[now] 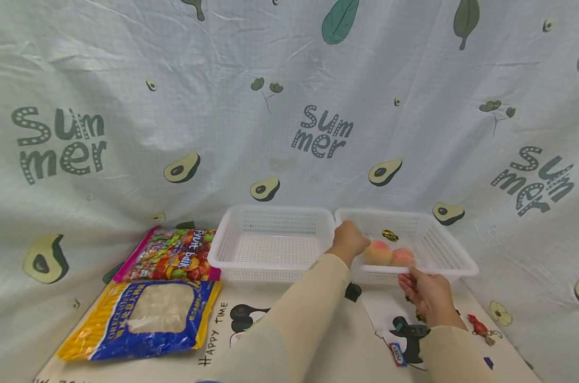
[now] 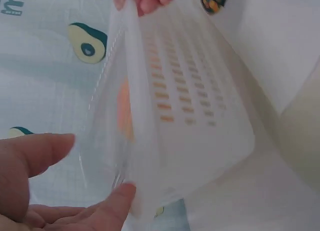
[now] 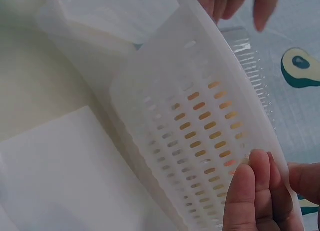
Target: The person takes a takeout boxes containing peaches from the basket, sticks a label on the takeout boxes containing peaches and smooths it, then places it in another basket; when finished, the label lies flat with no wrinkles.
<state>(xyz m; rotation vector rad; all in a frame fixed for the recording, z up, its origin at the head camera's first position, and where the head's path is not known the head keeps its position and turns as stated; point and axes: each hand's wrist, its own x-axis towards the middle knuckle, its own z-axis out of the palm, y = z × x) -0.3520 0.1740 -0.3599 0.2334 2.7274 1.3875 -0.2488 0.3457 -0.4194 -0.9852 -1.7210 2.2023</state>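
A white plastic basket [image 1: 454,255] stands at the right, with round, yellow-pink peaches [image 1: 379,252] inside, in clear plastic packaging [image 3: 255,76] that bears a dark sticker [image 1: 389,235]. Part of the packaging pokes above the basket's rim. My left hand [image 1: 350,240] is at the basket's left front corner; in the left wrist view its thumb stands apart from its fingers, and one fingertip meets the basket's edge. With thumb on one side and fingers on the other, my right hand [image 1: 430,293] pinches the front rim.
Left of it stands a second white basket [image 1: 275,274]. Further left lie a colourful candy bag [image 1: 174,255] and a blue-and-yellow bag [image 1: 150,319]. The patterned tablecloth [image 1: 346,340] runs beneath, and a printed curtain [image 1: 212,127] hangs close behind.
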